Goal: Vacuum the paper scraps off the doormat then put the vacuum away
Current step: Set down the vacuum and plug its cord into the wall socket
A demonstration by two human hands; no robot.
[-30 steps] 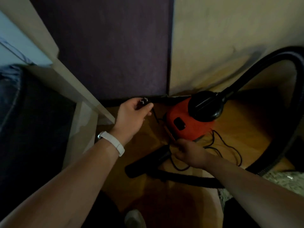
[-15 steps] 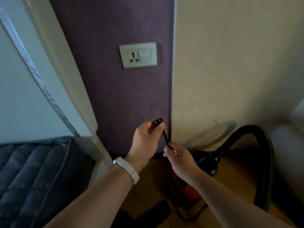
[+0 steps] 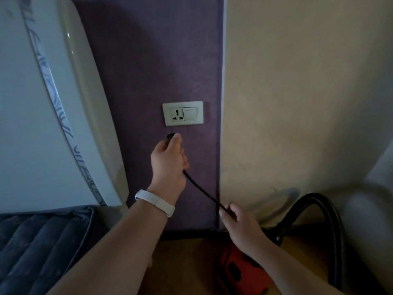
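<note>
Here the left arm reaches up and forward from the lower left of the view, a white wristband [image 3: 155, 202] round the wrist, and the left hand [image 3: 168, 158] is seen from the back, held upright in front of the purple wall [image 3: 148, 71]. Its fingers are clenched round the black plug [image 3: 170, 136], with the thumb lying up along it, so that only the plug's tip shows above the hand. The right forearm comes in from the lower right, and the right hand [image 3: 240, 224] sits lower and nearer the camera than the left. Its fingers and thumb are pinching the black cord [image 3: 203, 189], which runs in a straight, taut slant from under the left hand down to this grip. Of the vacuum, the biggest part in sight is the black ribbed hose [image 3: 312, 198]. It arches up in front of the cream wall [image 3: 297, 103] and falls away down the right side of the view. The red vacuum body [image 3: 248, 277] stands on the wooden floor [image 3: 187, 262] at the foot of the wall, below the right forearm, which hides much of it, and a dark patch shows on its casing. The plug is just below the cream socket plate [image 3: 182, 113] and not touching it. That plate carries one outlet on its left half and a rocker switch on its right. To the left, a white panel [image 3: 25, 124] with a patterned stripe leans beside the purple wall, with a dark blue quilted mattress [image 3: 42, 248] under it.
</note>
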